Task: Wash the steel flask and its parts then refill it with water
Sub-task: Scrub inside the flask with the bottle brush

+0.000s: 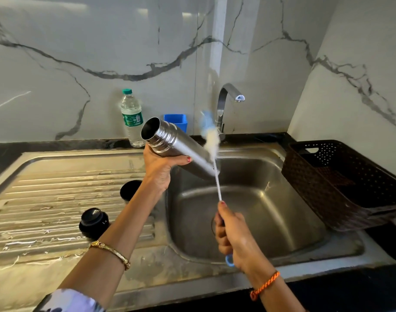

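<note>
My left hand (161, 170) grips the steel flask (176, 145) near its threaded neck and holds it tilted over the sink basin (282, 212), open mouth up and to the left. My right hand (233, 237) is closed on the handle of a bottle brush (211, 140); its blurred white and blue bristle head is outside the flask, beside the flask's body. The black flask cup (128, 190) and the black stopper lid (93, 221) stand on the wet steel drainboard (46, 199), partly hidden by my left forearm.
A tap (226, 102) stands behind the basin, with no water running. A plastic water bottle (131, 118) and a blue container (177, 121) are at the back wall. A dark woven basket (350, 183) sits on the counter right of the sink.
</note>
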